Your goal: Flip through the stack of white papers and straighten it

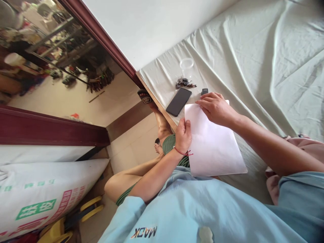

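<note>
A white sheet of paper [215,145] lies over my lap and the edge of the cloth-covered bed; whether it is one sheet or several, I cannot tell. My left hand [183,135], with a red string bracelet at the wrist, grips the paper's left edge, thumb on top and fingers beneath. At the far edge, my right hand [214,107] is closed over the paper with its fingertips together. Just beyond the right fingers is a small black device [205,91], partly hidden by them. A dark smartphone [178,102] rests left of it.
A clear plastic cup [186,64] and a coiled dark cable [183,82] are on the pale wrinkled sheet [248,67]. Pinkish fabric [303,148] lies at the right. On the left are a dark red door frame [50,126] and a large white printed sack [50,189].
</note>
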The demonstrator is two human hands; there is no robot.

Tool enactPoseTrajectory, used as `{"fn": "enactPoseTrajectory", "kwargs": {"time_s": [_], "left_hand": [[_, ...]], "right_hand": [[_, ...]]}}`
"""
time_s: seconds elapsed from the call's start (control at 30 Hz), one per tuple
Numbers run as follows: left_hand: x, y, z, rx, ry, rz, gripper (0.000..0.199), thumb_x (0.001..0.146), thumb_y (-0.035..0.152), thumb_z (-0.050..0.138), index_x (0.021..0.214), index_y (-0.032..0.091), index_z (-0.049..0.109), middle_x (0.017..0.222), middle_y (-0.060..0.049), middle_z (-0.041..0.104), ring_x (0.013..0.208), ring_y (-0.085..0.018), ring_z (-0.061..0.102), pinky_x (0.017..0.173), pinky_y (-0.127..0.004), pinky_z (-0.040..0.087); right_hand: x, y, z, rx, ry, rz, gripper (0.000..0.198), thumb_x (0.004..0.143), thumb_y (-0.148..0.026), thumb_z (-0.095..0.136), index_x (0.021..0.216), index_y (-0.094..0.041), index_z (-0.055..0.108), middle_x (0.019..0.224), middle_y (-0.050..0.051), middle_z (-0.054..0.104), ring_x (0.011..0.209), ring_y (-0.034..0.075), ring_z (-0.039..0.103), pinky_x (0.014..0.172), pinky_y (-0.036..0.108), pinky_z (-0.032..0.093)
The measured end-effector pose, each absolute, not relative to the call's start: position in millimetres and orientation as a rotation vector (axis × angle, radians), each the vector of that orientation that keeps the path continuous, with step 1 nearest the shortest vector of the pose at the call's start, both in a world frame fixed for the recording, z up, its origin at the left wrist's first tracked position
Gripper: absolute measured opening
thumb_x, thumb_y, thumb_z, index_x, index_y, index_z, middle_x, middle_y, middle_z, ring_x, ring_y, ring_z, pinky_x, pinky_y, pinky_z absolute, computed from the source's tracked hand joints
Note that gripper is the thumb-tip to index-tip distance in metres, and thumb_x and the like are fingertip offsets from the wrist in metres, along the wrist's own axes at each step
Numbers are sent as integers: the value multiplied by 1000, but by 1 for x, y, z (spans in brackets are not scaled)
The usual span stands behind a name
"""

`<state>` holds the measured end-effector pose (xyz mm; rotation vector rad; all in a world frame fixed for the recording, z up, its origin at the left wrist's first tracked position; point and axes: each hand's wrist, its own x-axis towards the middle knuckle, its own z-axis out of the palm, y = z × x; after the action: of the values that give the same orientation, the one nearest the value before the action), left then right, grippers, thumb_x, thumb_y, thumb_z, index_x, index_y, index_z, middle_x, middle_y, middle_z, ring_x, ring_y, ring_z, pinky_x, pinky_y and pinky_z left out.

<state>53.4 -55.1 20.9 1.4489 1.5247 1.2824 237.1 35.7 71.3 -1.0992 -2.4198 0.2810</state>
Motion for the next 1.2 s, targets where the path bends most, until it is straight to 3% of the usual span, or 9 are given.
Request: {"fn": "enactPoseTrajectory", "kwargs": {"time_s": [0.27,0.4,0.57,0.77,1.0,1.2], "left_hand": [[56,-56,24,1474,1494,1330,40,105,60,46,102,22,59,89,-4,66,82,-19,62,79,-34,53],[56,-56,25,1461,1501,1327,40,106,59,44,102,22,59,85,-3,65,80,-18,61,78,-33,53],[55,-56,26,1440,1527,1294,36,106,55,46,106,22,59,94,-5,68,86,-20,64,82,-35,53],[56,-59,31,1461,1484,1292,36,107,55,45,113,22,59,103,-7,71,94,-21,67,87,-35,54],[57,-59,38,1477,1470,1277,42,106,62,43,103,22,58,93,-5,67,87,-20,62,80,-33,52],[60,-69,23,1415,1553,1226,59,98,80,37,85,23,50,74,-1,53,70,-18,52,68,-34,43]], "right_hand": [[237,37,73,-1082,-2450,281,39,106,-24,42,124,-15,76,118,17,77,130,34,61,110,54,41],[236,33,75,-1046,-2417,243,44,107,-25,38,138,-18,69,132,15,73,133,32,58,112,53,38],[231,28,79,-1009,-2432,214,46,107,-21,36,139,-22,68,134,12,73,136,30,56,117,53,31],[227,31,81,-1018,-2375,319,44,106,-25,37,136,-18,69,126,15,75,129,31,59,109,50,39],[221,39,86,-1041,-2347,431,39,107,-35,39,91,-19,71,94,12,75,100,28,63,87,42,42],[220,35,82,-1015,-2339,412,37,107,-34,39,91,-20,69,99,11,76,103,28,62,90,44,40]]}}
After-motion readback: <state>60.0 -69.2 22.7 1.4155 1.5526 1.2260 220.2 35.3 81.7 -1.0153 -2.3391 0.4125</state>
